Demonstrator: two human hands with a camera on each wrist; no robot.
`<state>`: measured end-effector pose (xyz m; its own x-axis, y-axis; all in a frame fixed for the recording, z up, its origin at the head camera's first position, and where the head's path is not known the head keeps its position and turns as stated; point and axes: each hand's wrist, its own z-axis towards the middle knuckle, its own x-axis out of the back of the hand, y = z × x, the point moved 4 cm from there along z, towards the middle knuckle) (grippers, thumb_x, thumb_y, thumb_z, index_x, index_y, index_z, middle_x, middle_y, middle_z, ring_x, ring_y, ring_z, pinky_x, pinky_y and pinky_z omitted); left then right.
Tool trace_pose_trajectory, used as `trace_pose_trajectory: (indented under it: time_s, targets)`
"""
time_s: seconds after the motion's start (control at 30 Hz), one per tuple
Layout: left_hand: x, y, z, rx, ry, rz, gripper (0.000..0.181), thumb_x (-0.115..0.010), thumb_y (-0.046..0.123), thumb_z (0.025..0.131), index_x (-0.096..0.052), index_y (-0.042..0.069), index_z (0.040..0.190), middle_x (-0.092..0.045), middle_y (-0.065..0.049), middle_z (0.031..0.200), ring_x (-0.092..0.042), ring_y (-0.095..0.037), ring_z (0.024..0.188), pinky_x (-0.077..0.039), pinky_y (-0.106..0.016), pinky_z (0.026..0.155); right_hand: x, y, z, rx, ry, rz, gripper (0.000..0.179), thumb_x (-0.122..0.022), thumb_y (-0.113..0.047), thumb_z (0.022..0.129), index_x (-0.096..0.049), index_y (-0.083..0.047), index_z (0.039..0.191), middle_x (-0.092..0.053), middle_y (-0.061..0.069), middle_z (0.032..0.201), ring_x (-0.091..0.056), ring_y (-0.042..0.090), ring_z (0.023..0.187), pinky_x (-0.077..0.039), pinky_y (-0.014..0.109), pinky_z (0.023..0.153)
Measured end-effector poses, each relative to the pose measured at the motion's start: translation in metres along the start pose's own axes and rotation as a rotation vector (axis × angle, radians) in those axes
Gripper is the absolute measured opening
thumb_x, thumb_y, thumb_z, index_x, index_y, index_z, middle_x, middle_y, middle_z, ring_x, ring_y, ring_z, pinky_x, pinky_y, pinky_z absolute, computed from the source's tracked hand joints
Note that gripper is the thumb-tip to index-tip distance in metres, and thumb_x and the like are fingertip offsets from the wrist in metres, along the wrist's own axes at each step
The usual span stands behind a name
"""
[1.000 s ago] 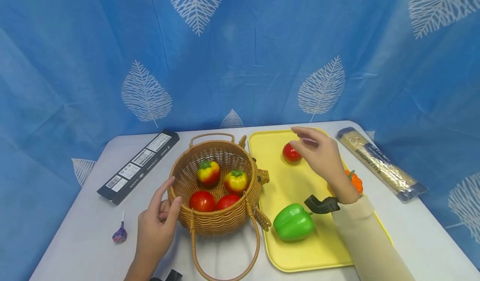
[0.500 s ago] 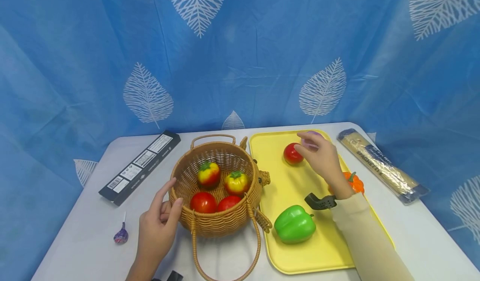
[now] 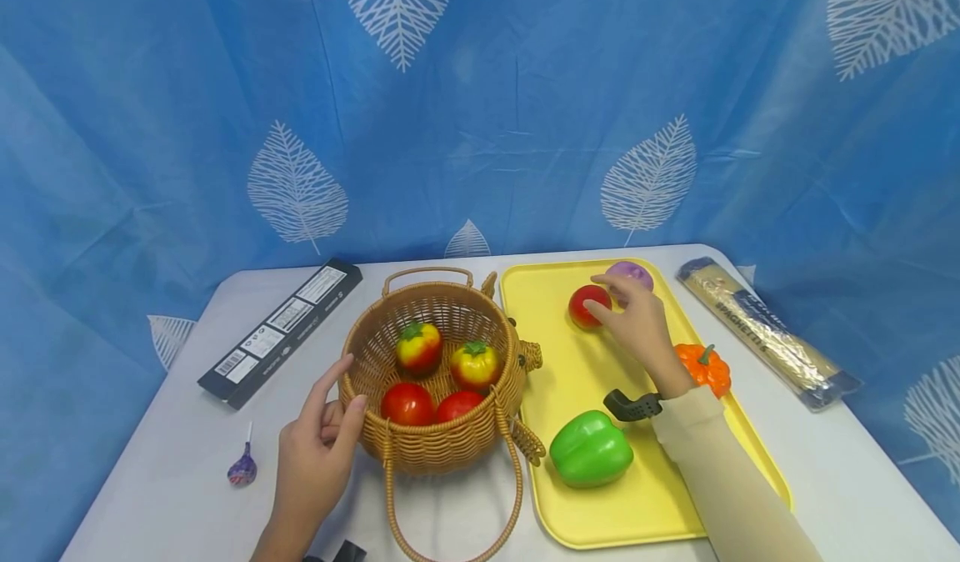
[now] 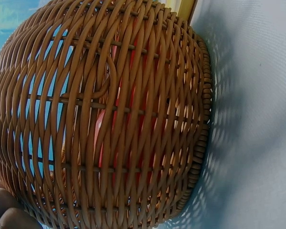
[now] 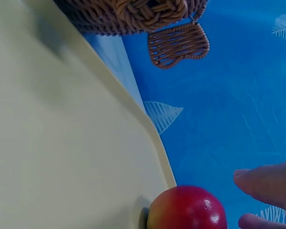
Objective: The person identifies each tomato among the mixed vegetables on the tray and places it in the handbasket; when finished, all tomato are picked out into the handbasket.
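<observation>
In the head view, my right hand (image 3: 637, 324) is over the back of the yellow tray (image 3: 570, 395), thumb and fingers spread at a round glossy red fruit (image 3: 588, 306). The right wrist view shows the fingers apart from that red fruit (image 5: 188, 210). My left hand (image 3: 318, 445) rests its index finger and thumb at the left rim of the wicker basket (image 3: 438, 454), with knuckles close to its side in the left wrist view. Inside lie two yellow-red fruits with green caps (image 3: 417, 348) and two red ones (image 3: 407, 403).
A green bell pepper (image 3: 591, 449), an orange pumpkin (image 3: 703, 368) and a round purple vegetable (image 3: 632, 273) lie on the tray. A spaghetti packet (image 3: 765, 328) is to the right. Left of the basket are a black box (image 3: 281, 333) and a lollipop (image 3: 242, 467). A handle (image 3: 450, 559) hangs at the front.
My right hand has moved left and slightly down to the red fruit, uncovering the purple vegetable and more of the pumpkin. My left hand stays at the basket rim.
</observation>
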<state>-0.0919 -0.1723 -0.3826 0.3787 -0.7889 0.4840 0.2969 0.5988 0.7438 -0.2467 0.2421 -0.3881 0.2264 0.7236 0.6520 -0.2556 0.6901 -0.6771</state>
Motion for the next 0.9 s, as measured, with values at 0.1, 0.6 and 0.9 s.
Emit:
trace_pose_trajectory:
  time_s: [0.1,0.6,0.9]
  targets:
    - [0.000,0.000,0.000,0.004,0.000,0.001,0.055,-0.072,0.008,0.096,-0.057,0.024,0.146,-0.035,0.008,0.060,-0.030,-0.005,0.048,-0.028,-0.024,0.044,-0.002,0.002,0.001,-0.011,-0.011,-0.013,0.041,-0.079,-0.014,0.091,-0.067,-0.002,0.128,-0.066,0.024,0.125,-0.064,0.046,0.114,-0.050,0.058,0.096]
    - [0.000,0.000,0.001,-0.008,0.001,-0.002,0.055,-0.071,0.008,0.096,-0.057,0.024,0.146,-0.035,0.009,0.059,-0.030,-0.005,0.048,-0.028,-0.023,0.044,-0.013,0.023,-0.001,-0.117,-0.076,0.017,0.050,-0.077,-0.022,0.093,-0.061,-0.006,0.138,-0.059,0.022,0.139,-0.054,0.042,0.127,-0.049,0.054,0.099]
    - [-0.001,0.000,0.000,-0.008,0.006,0.004,0.054,-0.072,0.008,0.096,-0.057,0.023,0.146,-0.035,0.009,0.059,-0.030,-0.005,0.047,-0.027,-0.022,0.044,-0.018,0.034,-0.003,-0.169,-0.095,0.103,0.057,-0.077,-0.029,0.093,-0.058,-0.010,0.144,-0.058,0.020,0.142,-0.054,0.038,0.132,-0.047,0.050,0.103]
